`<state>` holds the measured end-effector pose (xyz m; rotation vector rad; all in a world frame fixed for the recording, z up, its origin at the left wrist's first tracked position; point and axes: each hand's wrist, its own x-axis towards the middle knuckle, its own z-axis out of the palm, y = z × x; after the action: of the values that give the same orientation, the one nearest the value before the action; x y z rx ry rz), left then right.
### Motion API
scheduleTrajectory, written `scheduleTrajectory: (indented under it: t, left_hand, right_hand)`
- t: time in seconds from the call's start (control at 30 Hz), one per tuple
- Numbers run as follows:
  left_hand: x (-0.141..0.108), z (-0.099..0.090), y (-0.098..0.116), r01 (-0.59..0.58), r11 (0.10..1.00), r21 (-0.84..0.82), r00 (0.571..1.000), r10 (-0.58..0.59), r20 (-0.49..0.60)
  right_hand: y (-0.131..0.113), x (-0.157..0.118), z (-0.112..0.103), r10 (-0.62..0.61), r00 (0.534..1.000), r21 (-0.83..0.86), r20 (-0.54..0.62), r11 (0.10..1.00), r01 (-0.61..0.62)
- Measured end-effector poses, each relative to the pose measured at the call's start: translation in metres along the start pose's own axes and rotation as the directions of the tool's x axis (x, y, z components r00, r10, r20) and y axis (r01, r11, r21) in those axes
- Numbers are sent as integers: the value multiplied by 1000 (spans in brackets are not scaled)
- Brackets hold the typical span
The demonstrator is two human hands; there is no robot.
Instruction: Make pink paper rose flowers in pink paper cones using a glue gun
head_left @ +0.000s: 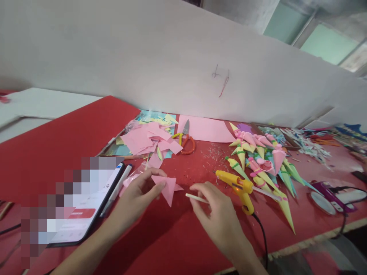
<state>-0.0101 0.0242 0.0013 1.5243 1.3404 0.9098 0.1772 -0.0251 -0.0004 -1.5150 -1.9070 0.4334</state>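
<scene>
Between the thumb and fingers of my left hand (pixel 143 191) is a folded piece of pink paper (pixel 169 188), its pointed corners sticking out to the right and downward. My right hand (pixel 216 210) grips a thin, pale stick (pixel 195 197), whose blunt end points left toward the paper without touching it. Part of the stick is hidden by my fingers. Just right of that hand lies a yellow glue gun (pixel 235 182), with a glue stick (pixel 266 193) in its back end and its nozzle pointing left.
Pink paper pieces (pixel 140 139) lie behind my left hand, beside scissors (pixel 185 139) with red and yellow handles. Small paper cones (pixel 258 152) are heaped at the right. A phone (pixel 88 214) stands at the left near a pen (pixel 122 181). A white wall (pixel 172 57) rises behind the red table (pixel 166 244).
</scene>
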Motion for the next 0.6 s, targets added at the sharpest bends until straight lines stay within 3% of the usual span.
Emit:
scheduleTrajectory:
  t: [0.1, 0.23, 0.4, 0.5, 0.6]
  left_hand:
    - [1, 1, 0, -22, 999, 43, 999, 23, -31]
    - [0, 2, 4, -43, 999, 16, 999, 44, -26]
    - [-1, 1, 7, -39, 998, -52, 999, 38, -18]
    - [-2, -1, 5, -81, 993, -90, 996, 84, 26]
    - [-3, 0, 1, -153, 987, -36, 985, 156, 76]
  right_hand:
    - [-4, -1, 7, -37, 997, 13, 63, 999, 37]
    - [-11, 0, 19, -164, 981, -115, 105, 978, 176]
    - [-15, 2, 25, -316, 949, -179, -1, 933, 311]
    - [-16, 2, 21, -257, 958, -25, -126, 966, 256]
    - [-17, 2, 15, -45, 994, 281, -99, 957, 71]
